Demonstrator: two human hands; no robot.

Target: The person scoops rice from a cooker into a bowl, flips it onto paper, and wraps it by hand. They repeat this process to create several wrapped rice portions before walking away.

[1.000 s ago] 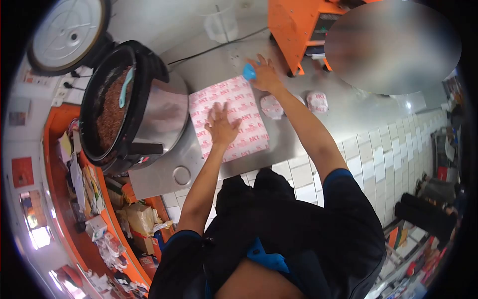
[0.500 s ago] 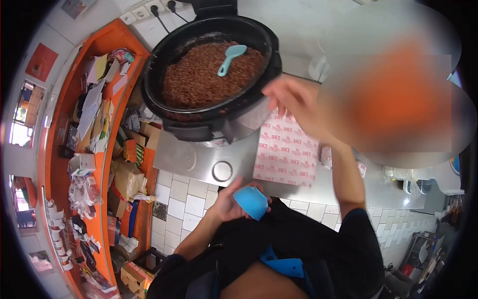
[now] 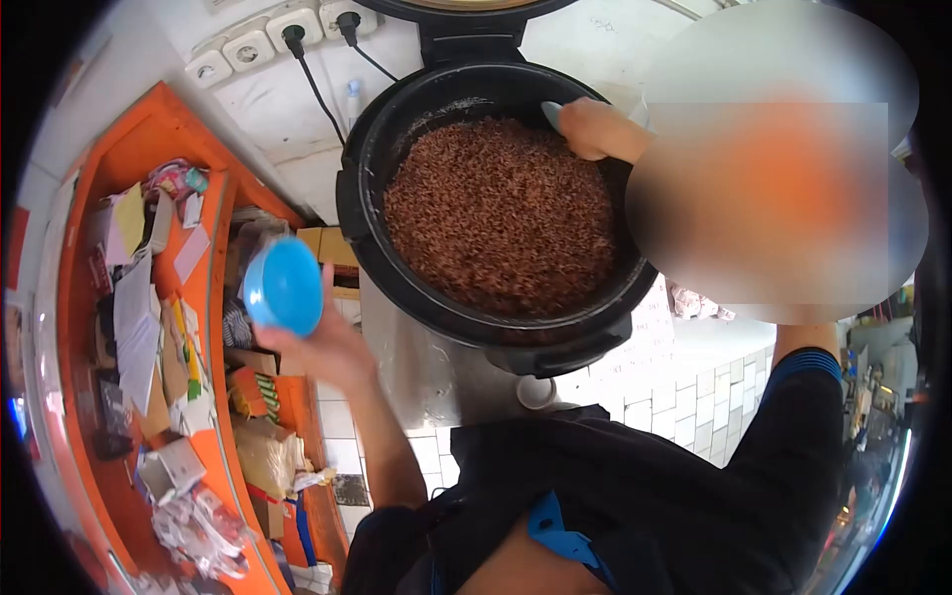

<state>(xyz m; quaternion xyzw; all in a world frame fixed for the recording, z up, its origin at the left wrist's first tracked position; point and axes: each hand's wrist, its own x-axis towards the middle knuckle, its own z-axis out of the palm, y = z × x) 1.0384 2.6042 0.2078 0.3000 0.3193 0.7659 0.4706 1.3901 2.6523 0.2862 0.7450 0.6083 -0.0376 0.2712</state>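
Note:
My left hand (image 3: 332, 342) is closed round the lower side of a small blue bowl (image 3: 285, 288), held up to the left of the rice cooker. At the upper right of the pot, my right hand (image 3: 593, 129) grips a pale blue rice spoon (image 3: 551, 114); only one end of it shows past the fingers. The large black rice cooker (image 3: 357, 213) stands with its lid (image 3: 471, 45) raised. Reddish-brown cooked rice (image 3: 501, 218) fills much of its pot. A blurred patch hides most of my right forearm.
Orange shelves (image 3: 223, 248) crowded with papers, bags and boxes stand on the left. Plugs sit in the wall sockets (image 3: 295, 33) behind the cooker. Printed wrapping paper (image 3: 650, 327) lies on the metal counter (image 3: 412, 367), near a small round white item (image 3: 535, 393).
My left hand has lifted the blue bowl up and to the left. My right hand has reached the pot and taken hold of the rice spoon. The view has shifted closer to the cooker.

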